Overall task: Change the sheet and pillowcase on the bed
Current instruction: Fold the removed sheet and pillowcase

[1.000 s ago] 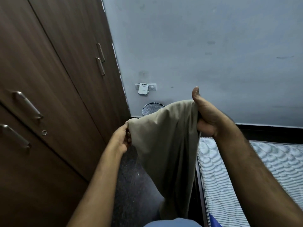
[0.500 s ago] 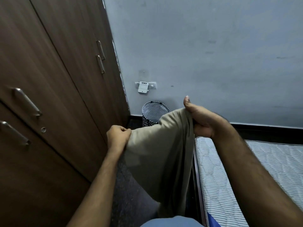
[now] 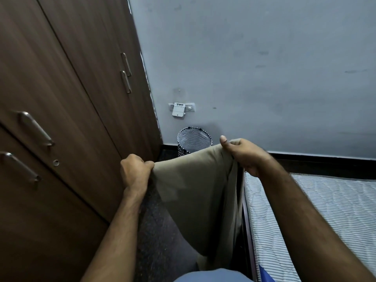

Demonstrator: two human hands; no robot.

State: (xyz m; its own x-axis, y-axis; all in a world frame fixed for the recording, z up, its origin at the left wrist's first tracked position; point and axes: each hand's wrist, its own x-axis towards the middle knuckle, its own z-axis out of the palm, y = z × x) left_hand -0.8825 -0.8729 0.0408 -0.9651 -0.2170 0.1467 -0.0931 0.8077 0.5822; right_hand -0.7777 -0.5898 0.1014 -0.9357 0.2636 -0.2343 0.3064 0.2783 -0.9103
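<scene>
A person's left hand point(image 3: 136, 172) and right hand point(image 3: 245, 154), fingers curled tight, grip the top edge of a limp beige sheet point(image 3: 200, 192) hanging beside the bare striped mattress point(image 3: 325, 210); light, soft cloth, likely best held at corners.

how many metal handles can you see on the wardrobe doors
4. Two near ones on the left doors: the upper handle and the lower handle. Two farther ones by the wall: one handle above another. More may lie outside the frame.
</scene>
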